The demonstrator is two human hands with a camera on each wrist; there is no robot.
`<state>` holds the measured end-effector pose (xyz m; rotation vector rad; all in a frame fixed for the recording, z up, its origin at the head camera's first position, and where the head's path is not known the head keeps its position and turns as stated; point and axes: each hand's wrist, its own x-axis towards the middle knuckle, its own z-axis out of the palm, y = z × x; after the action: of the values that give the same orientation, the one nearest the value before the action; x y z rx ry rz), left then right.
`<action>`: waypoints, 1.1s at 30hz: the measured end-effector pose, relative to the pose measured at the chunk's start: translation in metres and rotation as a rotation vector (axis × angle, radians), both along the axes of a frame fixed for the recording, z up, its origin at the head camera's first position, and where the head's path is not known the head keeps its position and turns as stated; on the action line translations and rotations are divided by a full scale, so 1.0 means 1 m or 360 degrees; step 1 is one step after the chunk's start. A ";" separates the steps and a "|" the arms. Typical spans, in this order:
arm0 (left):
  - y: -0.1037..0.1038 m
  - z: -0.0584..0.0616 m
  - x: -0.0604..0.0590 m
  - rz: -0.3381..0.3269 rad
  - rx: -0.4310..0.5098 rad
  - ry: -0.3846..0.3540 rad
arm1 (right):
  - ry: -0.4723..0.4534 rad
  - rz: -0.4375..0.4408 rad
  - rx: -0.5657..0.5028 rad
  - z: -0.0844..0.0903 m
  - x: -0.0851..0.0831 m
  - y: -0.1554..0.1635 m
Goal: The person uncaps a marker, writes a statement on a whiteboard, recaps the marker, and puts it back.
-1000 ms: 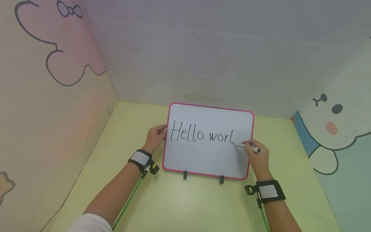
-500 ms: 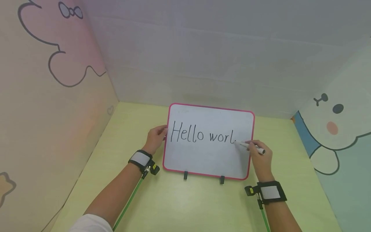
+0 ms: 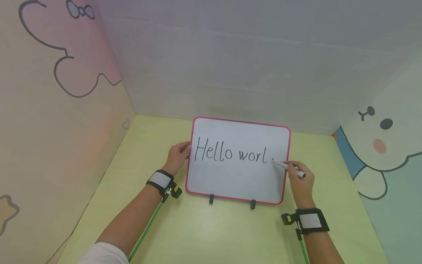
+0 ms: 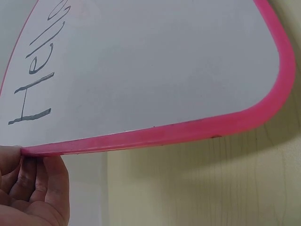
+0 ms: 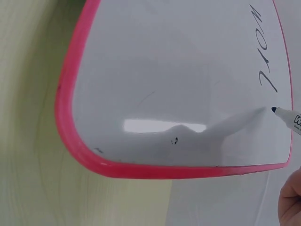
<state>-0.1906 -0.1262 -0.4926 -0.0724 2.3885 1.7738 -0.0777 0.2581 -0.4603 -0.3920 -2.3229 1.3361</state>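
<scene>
Whiteboard (image 3: 237, 176) with the pink frame lies on the yellow-green table (image 3: 204, 234) between the two hands, and it already carries the words "Hello worl" in black. The first word is complete; in the second word four letters stand, so by my judgement only the last letter is missing, if the phrase is meant as the usual one. Just to the right of the "l" there is a small dot on the board.

The right hand (image 3: 301, 183) is at the right edge of the board. Its fingers are curled around a white marker (image 3: 291, 169) and hold it like a pen. The black tip (image 5: 274, 109) points to the free space after the "l", close to the board surface; whether it touches, I cannot tell for sure.

The left hand (image 3: 177, 157) is at the left edge of the board, beside the "H". Its fingers grip the pink frame (image 4: 155, 134) and keep the board steady. Two small black clips (image 3: 211, 199) sit on the near edge, between the wrists.
</scene>
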 end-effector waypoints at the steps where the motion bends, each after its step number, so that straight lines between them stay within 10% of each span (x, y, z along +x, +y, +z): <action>1: 0.000 0.000 0.000 -0.0003 -0.0003 0.0001 | -0.0001 -0.0004 0.0003 0.000 0.000 0.000; 33: -0.001 -0.003 -0.002 -0.0020 -0.0006 0.0003 | -0.0033 0.0036 0.0127 0.001 -0.006 -0.002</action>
<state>-0.1926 -0.1272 -0.4951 -0.0556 2.3885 1.7644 -0.0835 0.2557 -0.4595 -0.3567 -2.3957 1.2504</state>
